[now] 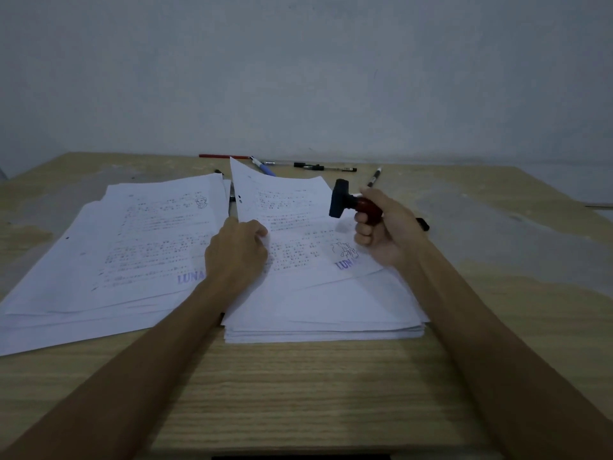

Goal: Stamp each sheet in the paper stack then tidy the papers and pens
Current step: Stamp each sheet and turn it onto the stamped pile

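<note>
Right grip (381,227) clenches the stamp (351,204); left grip (237,250) seemingly pinches the top sheet (292,207).

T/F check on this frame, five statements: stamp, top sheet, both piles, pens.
1. The right hand holds the black-based, red-handled rubber stamp lifted off the paper. True.
2. The top sheet of the right-side white paper stack bears no stamp mark. False: a purple "LUNA" imprint shows on the top sheet.
3. The left hand lifts the top sheet's left edge. True.
4. The spread white paper pile on the left is unstamped. False: its top page shows purple "LUNA" lettering.
5. The scattered pens are gathered in a cup. False: they lie loose on the wooden table beyond the papers.
</note>
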